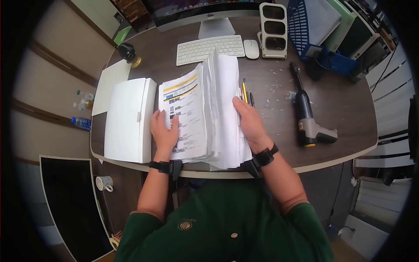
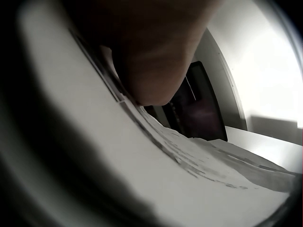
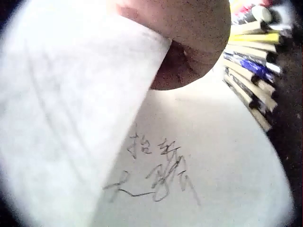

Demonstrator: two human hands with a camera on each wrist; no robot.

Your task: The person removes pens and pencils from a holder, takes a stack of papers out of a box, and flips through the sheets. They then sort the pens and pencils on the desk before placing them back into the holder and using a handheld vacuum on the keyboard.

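A thick stack of papers [image 1: 187,113] stands fanned at the desk's front edge, its left part printed with a yellow-banded header and its right part blank white. My left hand [image 1: 165,135] holds the stack's left side, thumb over the printed page. On the other side, my right hand [image 1: 252,124] grips the right edge, thumb on top of the white sheets. In the right wrist view the hand [image 3: 184,38] curls at a sheet's corner above a page with handwriting [image 3: 161,165]. The left wrist view shows the hand [image 2: 151,61] dark and close against the page edges.
A white box file [image 1: 124,120] lies left of the stack. Several pens [image 1: 245,89] lie to its right, then paper scraps and a black handheld vacuum [image 1: 305,111]. Behind are a keyboard [image 1: 209,49], mouse [image 1: 251,49] and blue basket [image 1: 301,28]. A mug [image 1: 104,183] sits lower left.
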